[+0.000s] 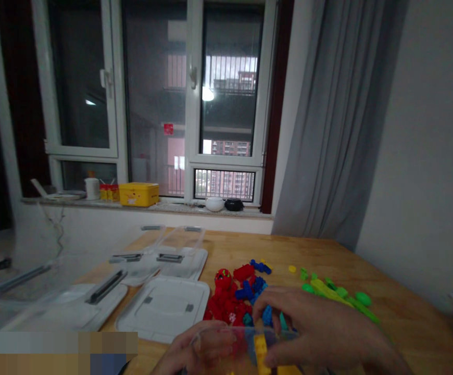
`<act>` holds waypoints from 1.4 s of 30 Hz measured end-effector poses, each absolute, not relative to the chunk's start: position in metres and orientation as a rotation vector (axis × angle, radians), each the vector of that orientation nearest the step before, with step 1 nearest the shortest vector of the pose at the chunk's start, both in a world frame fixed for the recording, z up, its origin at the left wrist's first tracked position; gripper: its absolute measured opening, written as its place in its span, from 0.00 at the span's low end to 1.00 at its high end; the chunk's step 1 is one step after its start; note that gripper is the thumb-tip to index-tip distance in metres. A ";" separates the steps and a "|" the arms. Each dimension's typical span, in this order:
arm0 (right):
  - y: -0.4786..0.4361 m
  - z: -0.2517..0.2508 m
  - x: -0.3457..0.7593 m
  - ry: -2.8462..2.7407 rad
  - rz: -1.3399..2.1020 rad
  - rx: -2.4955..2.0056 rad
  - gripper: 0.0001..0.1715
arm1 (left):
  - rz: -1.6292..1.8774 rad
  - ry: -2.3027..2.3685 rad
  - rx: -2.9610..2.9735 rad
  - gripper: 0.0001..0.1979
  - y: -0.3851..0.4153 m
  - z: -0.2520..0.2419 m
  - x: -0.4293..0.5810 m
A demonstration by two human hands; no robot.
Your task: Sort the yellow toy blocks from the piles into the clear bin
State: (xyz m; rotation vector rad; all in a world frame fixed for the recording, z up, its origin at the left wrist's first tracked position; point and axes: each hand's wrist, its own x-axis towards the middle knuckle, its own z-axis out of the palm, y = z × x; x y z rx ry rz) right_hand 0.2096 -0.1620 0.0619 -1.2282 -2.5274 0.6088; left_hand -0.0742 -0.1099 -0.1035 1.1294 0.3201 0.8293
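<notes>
While white bin lid (163,308) sits left on desk (289,250), left hand (197,350) wraps clear plastic tub (226,346) at near edge, yellow brick (261,354) inside; red bricks (226,307), blue bricks (258,289) beyond; right hand (312,328) half-curled over tub rim, grip unclear; green bricks (328,291) right.

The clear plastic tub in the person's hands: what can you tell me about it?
The clear plastic tub is see-through and colourless, with a rim visible along its far side. It is held low, above the near part of the wooden table, and the bottom edge of the view cuts it off. The left hand grips its left side, while the right hand reaches over it. A yellow toy brick shows at it, though whether inside or in front is hard to tell.
</notes>
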 end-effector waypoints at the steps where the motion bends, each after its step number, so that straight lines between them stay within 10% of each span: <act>1: -0.161 0.064 0.209 -2.518 0.601 -1.211 0.22 | 0.842 0.342 1.130 0.35 -0.109 -0.105 -0.073; 9: -0.103 0.049 0.217 -2.075 0.539 -1.143 0.20 | 0.849 0.446 1.179 0.28 -0.091 -0.134 -0.082; 28: 0.070 -0.179 0.275 -1.572 0.410 -1.444 0.31 | 0.741 0.475 1.236 0.26 -0.096 -0.111 -0.082; 42: 0.102 -0.194 0.278 -1.560 0.383 -1.603 0.39 | 0.771 0.422 1.233 0.32 -0.104 -0.108 -0.071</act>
